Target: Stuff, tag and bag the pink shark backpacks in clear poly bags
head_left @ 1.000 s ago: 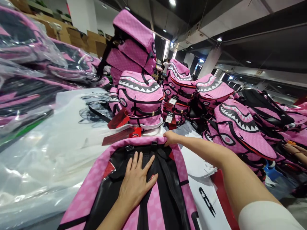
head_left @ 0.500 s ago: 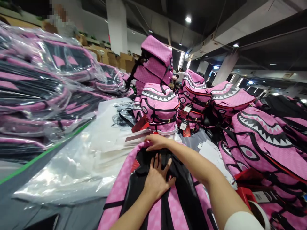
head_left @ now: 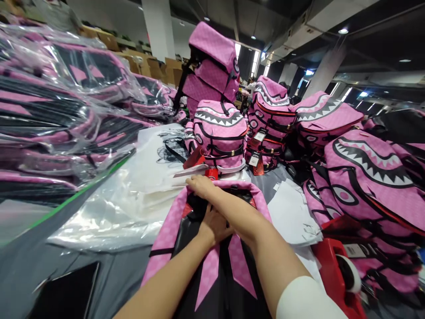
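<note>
A pink checkered backpack (head_left: 207, 279) with a black panel and two pointed pink strips lies in front of me. My right hand (head_left: 202, 187) is at its top left edge, fingers curled over the pink rim. Below it, my left hand (head_left: 214, 225) presses against the black panel with its thumb apart. The right forearm crosses over and hides most of the left fingers. Just beyond the rim, a red tag (head_left: 211, 173) rests by another pink backpack (head_left: 221, 133) printed with a shark mouth.
Plastic-wrapped backpacks (head_left: 43, 110) are piled at left, beside clear plastic bags (head_left: 116, 212). A black phone-like slab (head_left: 66, 292) lies lower left. At right are white paper sheets (head_left: 292, 215), a red tape dispenser (head_left: 332, 274) and shark-print backpacks (head_left: 372, 173). More pink backpacks (head_left: 210, 66) stand stacked behind.
My right hand has shifted left along the backpack's top edge. The left hand's spread fingers have gone mostly behind the right forearm. The view has tilted down, showing more of the slab and tape dispenser.
</note>
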Demonstrator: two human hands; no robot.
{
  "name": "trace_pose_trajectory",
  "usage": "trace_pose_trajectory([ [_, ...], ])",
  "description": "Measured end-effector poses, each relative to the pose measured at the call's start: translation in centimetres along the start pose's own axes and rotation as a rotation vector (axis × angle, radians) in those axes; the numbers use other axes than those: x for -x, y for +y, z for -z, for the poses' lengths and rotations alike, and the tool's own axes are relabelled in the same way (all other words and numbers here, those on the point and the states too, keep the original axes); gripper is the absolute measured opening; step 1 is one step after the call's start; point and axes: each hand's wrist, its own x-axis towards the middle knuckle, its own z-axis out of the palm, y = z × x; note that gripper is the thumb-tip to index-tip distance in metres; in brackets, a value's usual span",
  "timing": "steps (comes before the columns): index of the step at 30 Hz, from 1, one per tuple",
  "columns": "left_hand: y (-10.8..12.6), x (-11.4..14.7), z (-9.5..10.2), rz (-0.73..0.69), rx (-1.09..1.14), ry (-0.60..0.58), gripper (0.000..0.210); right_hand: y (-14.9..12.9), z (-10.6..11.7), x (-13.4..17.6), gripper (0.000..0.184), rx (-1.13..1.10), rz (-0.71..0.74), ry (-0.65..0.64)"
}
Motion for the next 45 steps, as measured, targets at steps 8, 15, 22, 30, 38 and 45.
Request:
trace_pose_trajectory([
  [8,0.1,-0.6,-0.4,0.066,0.104,0.128,0.054,-3.6,-2.1,22.9,0.03,-0.114,-0.05,0.352],
  [15,2.3,3.1,4.2,0.011,0.276,0.144,0.039,-5.7,-8.4,24.1,0.04,0.018,-0.303,0.26],
  [22,7.7,13.2,6.0,-0.715,0.351,-0.17,0.027,-5.0,-9.5,23.2,0.039,0.025,-0.304,0.348],
  [30,4.4,10.9,-0.9,-0.454,0.198,-0.027,0.026,-7.1,-5.0,25.8,0.025,-0.173,-0.175,0.5],
  [38,2.7,6.8,1.3,-0.092,0.109,0.096,0.05,-11.9,-5.9,28.5,0.016,-0.068,0.63,-0.081],
  [45,2.9,7.1,1.2,0.057,0.043,0.018,0.068,-12.2,-11.4,27.4,0.023,-0.069,0.668,0.089],
])
